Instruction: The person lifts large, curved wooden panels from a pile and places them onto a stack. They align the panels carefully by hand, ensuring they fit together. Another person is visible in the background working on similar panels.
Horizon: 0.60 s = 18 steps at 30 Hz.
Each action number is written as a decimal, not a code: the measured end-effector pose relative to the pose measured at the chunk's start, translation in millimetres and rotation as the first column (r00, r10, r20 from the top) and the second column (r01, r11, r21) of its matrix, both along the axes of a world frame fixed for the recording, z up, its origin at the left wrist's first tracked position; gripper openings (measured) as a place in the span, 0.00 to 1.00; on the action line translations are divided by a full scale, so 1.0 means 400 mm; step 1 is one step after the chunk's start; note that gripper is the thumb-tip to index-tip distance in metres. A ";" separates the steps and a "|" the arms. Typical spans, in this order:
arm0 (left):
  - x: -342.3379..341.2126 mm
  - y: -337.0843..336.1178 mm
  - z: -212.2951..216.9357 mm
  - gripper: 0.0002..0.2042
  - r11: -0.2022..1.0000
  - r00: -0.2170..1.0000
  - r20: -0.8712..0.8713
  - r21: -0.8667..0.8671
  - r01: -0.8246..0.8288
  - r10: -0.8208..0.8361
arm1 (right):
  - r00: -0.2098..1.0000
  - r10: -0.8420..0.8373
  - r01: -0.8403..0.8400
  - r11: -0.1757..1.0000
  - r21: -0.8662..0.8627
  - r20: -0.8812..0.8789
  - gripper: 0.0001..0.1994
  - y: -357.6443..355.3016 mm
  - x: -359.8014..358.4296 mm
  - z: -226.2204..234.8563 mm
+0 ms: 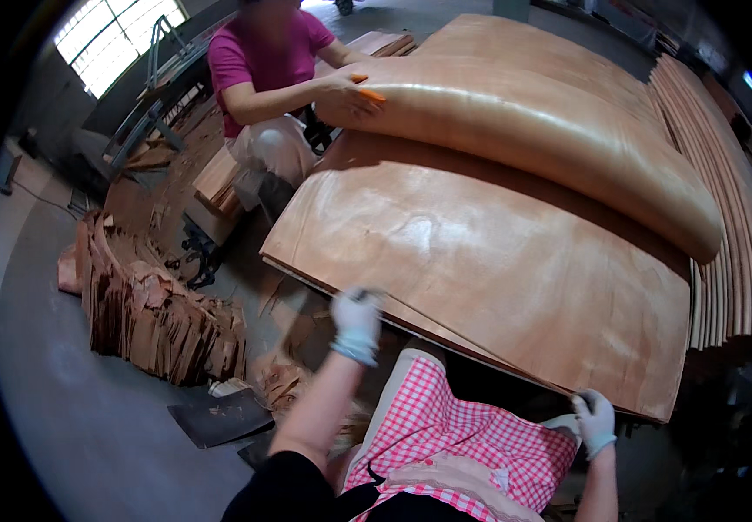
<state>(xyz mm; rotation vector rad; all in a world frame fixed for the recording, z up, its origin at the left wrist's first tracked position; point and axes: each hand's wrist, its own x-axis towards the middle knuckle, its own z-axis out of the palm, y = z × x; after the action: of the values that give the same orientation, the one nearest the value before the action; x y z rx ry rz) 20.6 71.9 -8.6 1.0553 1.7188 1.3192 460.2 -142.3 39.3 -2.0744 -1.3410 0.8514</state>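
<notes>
A wide, glossy brown wood veneer sheet (480, 270) lies on a stack in front of me. My left hand (357, 324), in a pale glove with dark fingertips, is closed at its near edge, left of the middle; slight blur hides what the fingers hold. At the near right corner, my right hand (597, 421), gloved the same way, has its fingers curled over the veneer's edge. Between both hands a thin slanting line runs along the front of the sheet. Farther back, a large veneer sheet (532, 130) is folded over in a broad curl.
Opposite, at the left, a person in a magenta shirt (263, 65) rests a hand (350, 94) with orange finger covers on the curl. Stacked veneer sheets (724, 209) stand along the right. Broken veneer scraps (154, 304) are piled on the left floor, near a dark flat panel (221, 418).
</notes>
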 end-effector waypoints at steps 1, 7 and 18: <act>-0.135 0.069 -0.039 0.05 0.996 0.996 -0.003 0.019 -0.087 0.087 | 0.999 -0.013 0.015 0.998 -0.063 0.039 0.11 -0.023 0.080 -0.052; -0.628 0.279 -0.089 0.09 0.955 0.892 -0.358 -0.004 -0.296 0.275 | 0.941 0.040 0.031 0.978 -0.204 0.335 0.14 -0.011 0.260 -0.032; -0.372 0.274 0.009 0.20 0.910 0.548 -0.828 -0.129 -0.395 0.121 | 0.876 0.104 0.161 0.858 -0.489 0.471 0.25 0.085 0.228 -0.075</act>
<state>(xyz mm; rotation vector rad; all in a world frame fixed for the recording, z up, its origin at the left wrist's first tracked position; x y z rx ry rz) -128.1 181.6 -5.1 1.3605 2.7636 0.6636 551.4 -108.5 9.2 -2.8767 -1.4264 0.7630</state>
